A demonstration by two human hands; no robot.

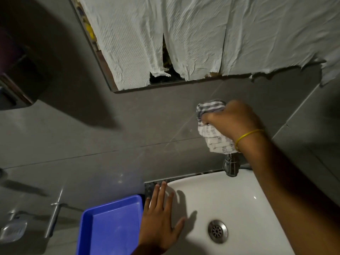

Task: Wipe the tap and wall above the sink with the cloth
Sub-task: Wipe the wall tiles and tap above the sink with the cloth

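Observation:
My right hand (233, 120) grips a bunched grey-and-white striped cloth (213, 133) and presses it against the grey tiled wall (128, 129) just above the chrome tap (230, 167). The cloth's lower end hangs over the top of the tap, hiding its handle. Only the tap's spout shows, over the back of the white sink (239, 196). My left hand (160, 219) lies flat, fingers spread, on the sink's left rim and holds nothing.
A blue plastic tray (110, 227) sits left of the sink. Above the wall tiles, a mirror (161, 80) is covered with white paper sheets (202, 34). A dark dispenser (16, 85) hangs at upper left; a metal towel bar (54, 214) and soap dish (12, 230) are at lower left.

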